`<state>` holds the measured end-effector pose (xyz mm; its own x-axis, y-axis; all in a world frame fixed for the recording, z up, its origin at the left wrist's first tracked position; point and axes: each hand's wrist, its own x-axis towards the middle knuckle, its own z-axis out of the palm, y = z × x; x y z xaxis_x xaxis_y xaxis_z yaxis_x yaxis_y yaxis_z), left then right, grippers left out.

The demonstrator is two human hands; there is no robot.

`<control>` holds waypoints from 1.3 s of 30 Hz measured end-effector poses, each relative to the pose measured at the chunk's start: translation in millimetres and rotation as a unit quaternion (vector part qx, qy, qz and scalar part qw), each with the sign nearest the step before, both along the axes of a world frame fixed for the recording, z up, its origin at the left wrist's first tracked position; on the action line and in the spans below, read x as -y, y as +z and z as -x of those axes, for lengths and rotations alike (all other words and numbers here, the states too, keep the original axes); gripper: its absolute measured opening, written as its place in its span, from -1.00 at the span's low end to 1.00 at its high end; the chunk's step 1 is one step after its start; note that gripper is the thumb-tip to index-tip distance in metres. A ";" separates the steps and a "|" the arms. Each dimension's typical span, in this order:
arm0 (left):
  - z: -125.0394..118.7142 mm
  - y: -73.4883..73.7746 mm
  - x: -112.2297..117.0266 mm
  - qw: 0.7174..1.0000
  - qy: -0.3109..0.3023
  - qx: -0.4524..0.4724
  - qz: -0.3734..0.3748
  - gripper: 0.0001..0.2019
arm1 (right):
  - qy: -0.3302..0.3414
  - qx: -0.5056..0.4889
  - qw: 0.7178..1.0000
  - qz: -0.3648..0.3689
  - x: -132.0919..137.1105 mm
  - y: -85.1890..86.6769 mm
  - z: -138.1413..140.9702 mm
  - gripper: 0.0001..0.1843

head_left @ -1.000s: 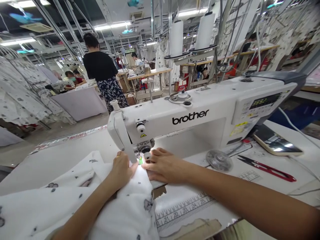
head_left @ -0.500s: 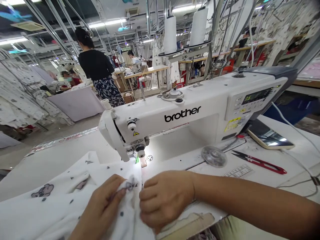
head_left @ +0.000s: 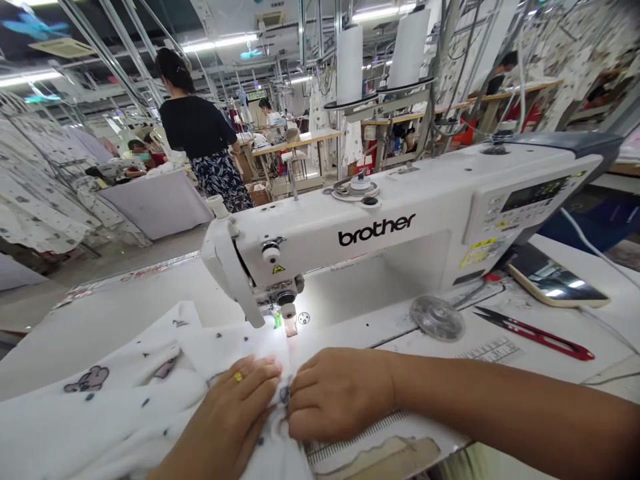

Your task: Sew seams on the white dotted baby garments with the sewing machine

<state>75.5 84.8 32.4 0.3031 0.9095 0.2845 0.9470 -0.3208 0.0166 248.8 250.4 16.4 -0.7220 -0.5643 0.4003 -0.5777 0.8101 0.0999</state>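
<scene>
Garment workshop, a co-worker in a black top (head_left: 195, 127) stands beyond the machine with their back turned. The white sewing table (head_left: 115, 300) carries a Brother sewing machine (head_left: 375, 233), with two white thread cones (head_left: 349, 63) on the stand above it. To the right of the machine on the table are a phone (head_left: 555, 283), red-handled thread snips (head_left: 535, 337) and a round clear disc (head_left: 437, 317). White printed fabric (head_left: 100, 407) with small grey animal prints lies bunched on the table, in front of and left of the machine, reaching just in front of the presser foot (head_left: 289, 310). Left hand (head_left: 233, 407), pinching the cloth in the earlier frame, has now released and lies flat on the fabric, fingers together, gold ring (head_left: 238, 377) showing. Right hand (head_left: 337, 393) stays about where it was, fingers curled on the fabric, just beside the left; cannot tell if it is gripping.
</scene>
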 end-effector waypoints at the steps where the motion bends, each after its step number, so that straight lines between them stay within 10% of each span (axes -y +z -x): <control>1: 0.4 -1.1 -0.6 1.000 0.004 0.005 0.008 -0.63 | -0.008 0.009 1.000 0.005 -1.3 0.7 0.0 -0.77; 10: 23.9 -4.2 -35.9 0.994 0.043 0.073 0.067 -0.67 | -0.117 0.043 0.992 -0.013 -20.6 8.1 12.1 -0.76; 15: 17.6 6.6 -26.8 0.993 0.081 0.059 0.067 -0.70 | -0.081 0.044 0.995 0.040 -23.7 6.0 11.4 -0.86; 20: -11.6 -14.5 -3.0 0.986 0.157 0.022 -0.059 -0.46 | -0.033 0.051 0.996 0.067 -28.2 5.8 7.9 -0.83; 24: -7.7 -16.8 -11.2 0.977 0.194 0.077 -0.038 -0.67 | -0.034 0.072 0.992 0.093 -29.3 5.6 8.3 -0.71; 31: 24.9 10.3 -40.0 0.873 0.314 0.366 0.067 -0.88 | -0.102 0.061 0.982 0.147 -26.5 2.2 10.8 -0.67; 39: 15.7 2.8 -36.0 0.929 0.274 0.247 -0.011 -0.80 | -0.204 0.091 0.955 0.193 -14.4 4.4 17.9 -0.80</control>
